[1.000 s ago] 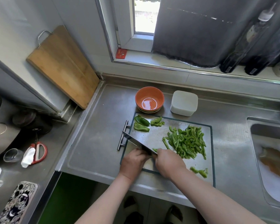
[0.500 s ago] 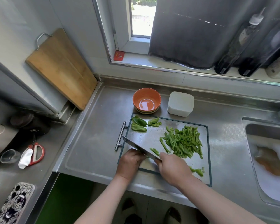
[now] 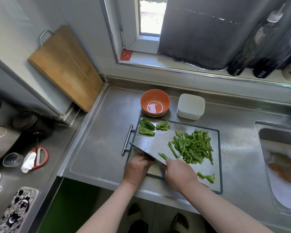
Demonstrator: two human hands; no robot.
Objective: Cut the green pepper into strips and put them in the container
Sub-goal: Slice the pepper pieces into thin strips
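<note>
The right grip (image 3: 180, 172) is curled round the knife (image 3: 146, 151). The left grip (image 3: 138, 167) sits behind the blade on the cutting board (image 3: 158, 138); I cannot tell if it holds anything. Green pepper strips (image 3: 193, 147) lie piled on the board, near the white container (image 3: 191, 106).

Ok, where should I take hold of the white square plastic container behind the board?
Probably across its left and right walls, coming from above: the white square plastic container sits flat, its sides near straight, with a gap to the stacked orange bowls.

Bare steel left of cutting board (image 3: 220, 148), bowl (image 3: 155, 102), container (image 3: 190, 106) behind
</note>
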